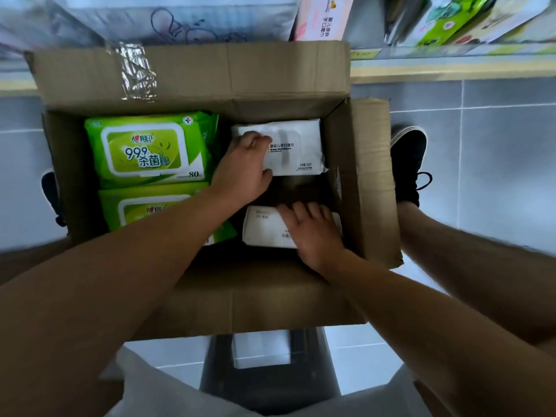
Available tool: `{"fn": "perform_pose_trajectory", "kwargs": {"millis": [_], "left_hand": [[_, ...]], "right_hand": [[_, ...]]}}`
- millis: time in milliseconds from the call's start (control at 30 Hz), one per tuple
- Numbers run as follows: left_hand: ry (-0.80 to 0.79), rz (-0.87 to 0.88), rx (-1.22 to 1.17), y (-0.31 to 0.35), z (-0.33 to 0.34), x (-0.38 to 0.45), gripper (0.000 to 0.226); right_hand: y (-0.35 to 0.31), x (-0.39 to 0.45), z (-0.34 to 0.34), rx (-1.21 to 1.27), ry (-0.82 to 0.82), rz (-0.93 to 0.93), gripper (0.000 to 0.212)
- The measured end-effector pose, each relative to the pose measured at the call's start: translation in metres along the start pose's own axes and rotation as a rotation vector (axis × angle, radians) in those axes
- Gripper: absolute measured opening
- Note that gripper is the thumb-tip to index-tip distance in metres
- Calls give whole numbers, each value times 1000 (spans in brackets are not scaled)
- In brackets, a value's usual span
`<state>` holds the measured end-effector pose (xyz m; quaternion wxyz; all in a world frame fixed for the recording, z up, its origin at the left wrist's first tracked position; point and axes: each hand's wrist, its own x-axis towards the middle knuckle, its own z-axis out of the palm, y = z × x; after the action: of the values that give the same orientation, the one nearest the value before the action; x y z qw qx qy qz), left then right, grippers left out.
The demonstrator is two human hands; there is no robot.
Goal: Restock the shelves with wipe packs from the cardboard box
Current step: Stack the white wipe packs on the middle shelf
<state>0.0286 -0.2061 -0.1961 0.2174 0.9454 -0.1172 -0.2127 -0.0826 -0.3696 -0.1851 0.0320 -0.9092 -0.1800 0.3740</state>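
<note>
An open cardboard box (192, 76) sits on the floor between my feet. Inside on the left lie two green wipe packs (147, 149), one behind the other. On the right are two white wipe packs. My left hand (243, 167) grips the left end of the far white pack (294, 145), fingers curled over its top edge and thumb below it. My right hand (313, 230) lies on the near white pack (261, 227), fingers spread across its top.
The shelf edge (451, 64) runs along the top, with pink (322, 16) and green (451, 19) packs standing on it. My black shoes (409, 158) flank the box on grey floor tiles. A dark stool (261, 371) is under me.
</note>
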Motion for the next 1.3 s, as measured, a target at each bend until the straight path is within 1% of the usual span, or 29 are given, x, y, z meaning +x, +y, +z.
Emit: {"fn": "perform_pose_trajectory", "kwargs": {"millis": [67, 167, 233, 300, 367, 433, 533, 567, 633, 700, 800, 833, 933, 1000, 1067, 1100, 1133, 1233, 1300], "left_hand": [[-85, -39, 54, -4, 7, 18, 76], [-185, -102, 89, -7, 10, 36, 95], [-194, -119, 139, -2, 5, 40, 98], [-198, -142, 216, 3, 0, 40, 93], [-242, -140, 269, 4, -1, 34, 92], [-293, -118, 230, 2, 2, 27, 90], [-375, -134, 49, 1, 8, 25, 74], [-399, -162, -17, 2, 11, 27, 74], [-457, -213, -87, 3, 17, 29, 88], [-543, -220, -67, 2, 21, 32, 101], [-634, -228, -80, -1, 17, 40, 102], [-641, -223, -70, -1, 15, 42, 100], [-597, -139, 41, 3, 12, 44, 91], [-567, -116, 11, 5, 12, 42, 85], [-546, -99, -10, 8, 11, 37, 79], [-529, -83, 1, 10, 9, 34, 79], [-502, -56, 29, 12, 8, 30, 83], [-382, 20, 188, 22, -2, 20, 109], [-314, 4, 207, 29, -17, 13, 113]], "right_hand": [[0, -4, 3, 14, -5, -13, 86], [3, -3, 3, 13, 9, -9, 89], [5, -1, 2, 29, 11, -8, 89], [7, 1, 1, 48, 10, -3, 89], [9, 3, -1, 66, 2, -3, 89], [11, 2, 0, 61, 14, -18, 84], [14, 0, 8, 99, 140, -51, 67], [14, -1, 8, 117, 162, -61, 64], [14, -1, 9, 115, 163, -68, 64], [15, 0, 11, 91, 160, -79, 64], [17, 1, 11, 76, 141, -74, 61], [16, 0, 11, 76, 131, -66, 61], [15, 1, 11, 49, 112, -43, 65], [15, 3, 12, 19, 106, -43, 69], [15, 3, 13, 14, 115, -35, 65], [14, 2, 12, 22, 113, -31, 67], [13, 1, 10, 21, 102, -33, 72], [7, -6, -1, -20, 77, -67, 84], [2, -12, -10, -41, 76, -88, 86]]}}
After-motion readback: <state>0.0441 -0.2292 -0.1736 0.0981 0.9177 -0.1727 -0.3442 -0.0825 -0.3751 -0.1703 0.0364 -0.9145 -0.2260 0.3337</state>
